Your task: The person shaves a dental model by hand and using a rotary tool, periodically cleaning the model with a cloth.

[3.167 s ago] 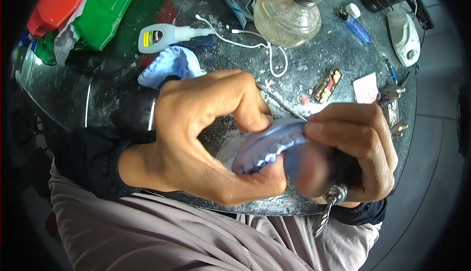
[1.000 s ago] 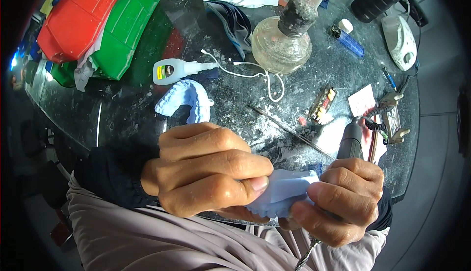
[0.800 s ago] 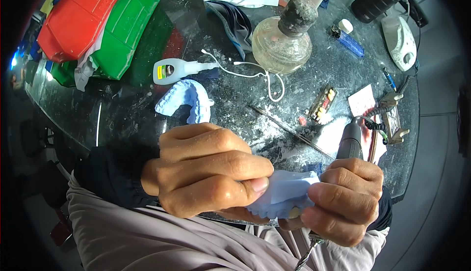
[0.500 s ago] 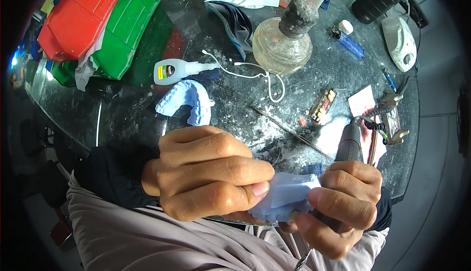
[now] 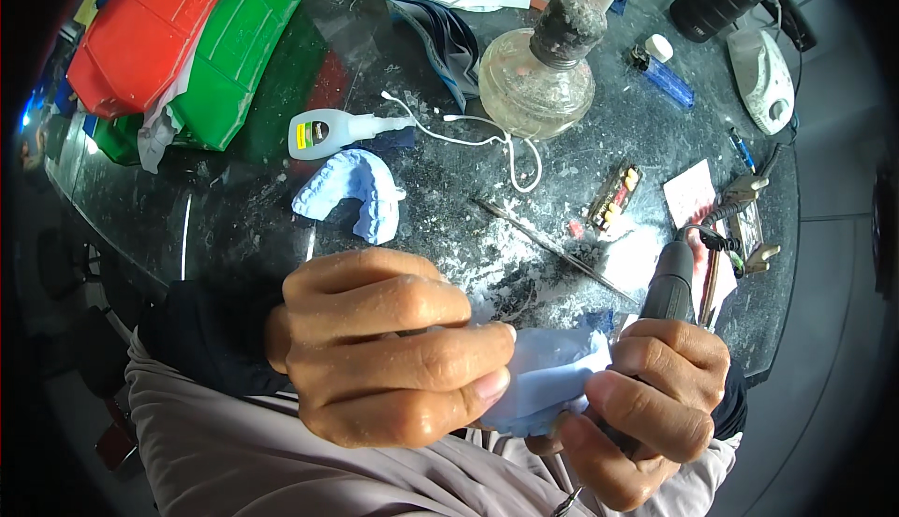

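Two hands meet low in the view, just above the person's lap, around a pale blue dental cast [image 5: 548,376]. The left hand [image 5: 384,358] is curled over the cast from the left, fingers folded across its top and the thumb out of sight beneath, so most of the piece is hidden; only its right part shows between the hands. The right hand [image 5: 646,405] is closed around a grey handpiece [image 5: 667,283], its body rising up and away from the knuckles and its cord looping off toward the table's right side; the working tip is hidden behind the cast and fingers, though a bit of metal shows at the lower edge.

The cast looks like set plaster: stiff, fairly light, dusty rather than slick, and likely brittle at thin edges and tooth ridges. It would best be held by the thick base and outer wall, as the left hand seems to do, with pressure kept off the ridges. White dust on the table [image 5: 449,199] suggests it sheds powder when ground.

Both wrists are bent inward, forearms coming up from the lower edge, knuckles toward the camera. A second blue cast [image 5: 351,189] lies on the table well apart, near a glue bottle [image 5: 337,131] and a glass lamp [image 5: 541,72].
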`<state>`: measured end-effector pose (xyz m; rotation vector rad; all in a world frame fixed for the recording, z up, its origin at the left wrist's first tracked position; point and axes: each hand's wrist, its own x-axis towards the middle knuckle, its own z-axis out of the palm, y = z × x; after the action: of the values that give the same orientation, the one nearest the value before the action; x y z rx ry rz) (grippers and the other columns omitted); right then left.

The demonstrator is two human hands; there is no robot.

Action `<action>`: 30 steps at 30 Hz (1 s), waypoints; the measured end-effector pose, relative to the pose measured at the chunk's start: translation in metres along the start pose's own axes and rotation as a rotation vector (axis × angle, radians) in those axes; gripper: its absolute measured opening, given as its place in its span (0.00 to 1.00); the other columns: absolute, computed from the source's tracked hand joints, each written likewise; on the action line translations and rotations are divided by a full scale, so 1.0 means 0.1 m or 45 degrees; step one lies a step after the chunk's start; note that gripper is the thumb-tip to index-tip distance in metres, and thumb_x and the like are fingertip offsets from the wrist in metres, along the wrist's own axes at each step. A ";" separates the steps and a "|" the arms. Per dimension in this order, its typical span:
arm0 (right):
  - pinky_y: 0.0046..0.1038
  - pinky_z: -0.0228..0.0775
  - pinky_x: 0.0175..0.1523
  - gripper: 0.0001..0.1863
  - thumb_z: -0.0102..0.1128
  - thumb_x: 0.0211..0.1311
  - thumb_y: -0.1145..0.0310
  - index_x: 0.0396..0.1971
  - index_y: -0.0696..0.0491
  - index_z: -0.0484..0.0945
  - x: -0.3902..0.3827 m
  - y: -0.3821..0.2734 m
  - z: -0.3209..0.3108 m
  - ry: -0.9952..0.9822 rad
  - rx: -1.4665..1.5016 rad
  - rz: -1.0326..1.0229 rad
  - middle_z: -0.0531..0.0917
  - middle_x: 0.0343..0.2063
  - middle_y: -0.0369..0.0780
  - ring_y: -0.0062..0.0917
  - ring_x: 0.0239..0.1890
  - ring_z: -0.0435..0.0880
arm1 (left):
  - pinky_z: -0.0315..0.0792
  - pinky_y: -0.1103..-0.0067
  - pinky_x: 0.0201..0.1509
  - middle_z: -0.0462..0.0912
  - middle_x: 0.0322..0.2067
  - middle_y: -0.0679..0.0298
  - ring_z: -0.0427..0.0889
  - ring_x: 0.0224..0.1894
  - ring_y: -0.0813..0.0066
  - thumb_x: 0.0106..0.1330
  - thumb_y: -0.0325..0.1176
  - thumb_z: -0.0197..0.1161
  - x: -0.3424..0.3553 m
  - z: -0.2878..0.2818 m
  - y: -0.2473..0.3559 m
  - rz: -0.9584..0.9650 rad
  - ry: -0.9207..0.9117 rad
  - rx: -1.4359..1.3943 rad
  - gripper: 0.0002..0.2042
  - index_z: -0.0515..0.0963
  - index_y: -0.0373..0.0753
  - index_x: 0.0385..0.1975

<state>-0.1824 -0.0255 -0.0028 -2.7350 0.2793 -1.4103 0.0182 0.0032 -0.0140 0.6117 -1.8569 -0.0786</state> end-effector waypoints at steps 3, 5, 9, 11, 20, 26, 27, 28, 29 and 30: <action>0.17 0.60 0.15 0.14 0.69 0.43 0.61 0.27 0.45 0.72 0.01 0.00 -0.02 0.002 -0.018 0.000 0.69 0.29 0.36 0.16 0.11 0.65 | 0.71 0.83 0.22 0.81 0.22 0.61 0.76 0.19 0.75 0.47 0.26 0.66 -0.01 -0.02 -0.01 -0.010 -0.047 -0.009 0.06 0.74 0.37 0.21; 0.17 0.59 0.14 0.14 0.69 0.44 0.62 0.28 0.46 0.72 0.05 0.01 -0.06 -0.052 0.081 -0.013 0.69 0.27 0.36 0.15 0.10 0.64 | 0.71 0.83 0.22 0.81 0.23 0.61 0.76 0.19 0.75 0.47 0.26 0.66 0.00 -0.01 0.00 -0.009 -0.039 -0.024 0.06 0.74 0.37 0.21; 0.17 0.59 0.13 0.15 0.69 0.44 0.63 0.29 0.48 0.71 0.01 0.07 0.01 0.047 0.094 -0.082 0.70 0.25 0.37 0.15 0.09 0.64 | 0.72 0.82 0.22 0.81 0.24 0.61 0.77 0.20 0.75 0.47 0.25 0.66 -0.01 -0.01 -0.02 -0.026 -0.057 -0.043 0.07 0.73 0.37 0.21; 0.17 0.58 0.12 0.17 0.69 0.43 0.63 0.30 0.50 0.71 0.00 0.08 0.01 0.057 0.196 -0.047 0.71 0.27 0.38 0.16 0.08 0.64 | 0.71 0.82 0.22 0.81 0.24 0.61 0.77 0.20 0.75 0.47 0.25 0.66 -0.01 0.00 -0.03 -0.028 -0.058 -0.050 0.07 0.73 0.37 0.21; 0.16 0.57 0.16 0.16 0.69 0.38 0.73 0.32 0.54 0.75 -0.02 0.10 -0.01 0.181 0.205 0.143 0.77 0.28 0.40 0.15 0.13 0.68 | 0.69 0.84 0.18 0.81 0.23 0.60 0.76 0.20 0.76 0.51 0.26 0.65 -0.05 0.09 -0.08 0.053 0.105 -0.051 0.07 0.72 0.38 0.23; 0.14 0.52 0.17 0.13 0.65 0.46 0.73 0.34 0.56 0.78 0.04 0.16 -0.06 0.014 0.174 0.163 0.80 0.27 0.39 0.10 0.13 0.67 | 0.66 0.86 0.15 0.82 0.24 0.60 0.75 0.19 0.78 0.51 0.27 0.65 -0.04 0.08 -0.08 0.062 0.191 -0.021 0.06 0.73 0.39 0.23; 0.14 0.52 0.17 0.13 0.65 0.46 0.73 0.34 0.56 0.78 0.05 0.16 -0.07 0.018 0.171 0.163 0.80 0.27 0.39 0.10 0.13 0.67 | 0.66 0.86 0.15 0.83 0.24 0.60 0.75 0.19 0.78 0.51 0.27 0.65 -0.04 0.08 -0.08 0.064 0.197 -0.027 0.06 0.74 0.39 0.24; 0.13 0.52 0.18 0.12 0.65 0.46 0.72 0.34 0.56 0.78 0.05 0.15 -0.09 -0.002 0.165 0.179 0.81 0.27 0.39 0.10 0.13 0.68 | 0.66 0.86 0.15 0.83 0.24 0.60 0.75 0.19 0.78 0.51 0.27 0.65 -0.03 0.08 -0.09 0.067 0.194 -0.026 0.06 0.74 0.39 0.24; 0.13 0.52 0.18 0.12 0.65 0.46 0.72 0.34 0.56 0.79 0.06 0.15 -0.09 -0.010 0.163 0.186 0.81 0.27 0.38 0.10 0.14 0.68 | 0.67 0.86 0.15 0.83 0.25 0.60 0.75 0.20 0.78 0.51 0.27 0.66 -0.03 0.07 -0.09 0.067 0.176 -0.027 0.06 0.74 0.39 0.24; 0.13 0.52 0.19 0.12 0.65 0.46 0.72 0.34 0.55 0.79 0.06 0.15 -0.10 -0.019 0.158 0.193 0.81 0.27 0.38 0.10 0.14 0.68 | 0.67 0.86 0.16 0.83 0.26 0.59 0.76 0.20 0.78 0.51 0.26 0.66 -0.02 0.07 -0.10 0.069 0.161 -0.032 0.07 0.74 0.39 0.25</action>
<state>-0.1890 -0.0405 0.0057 -2.5646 0.3763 -1.3218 0.0164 -0.0055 -0.0218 0.5368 -1.7464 -0.0270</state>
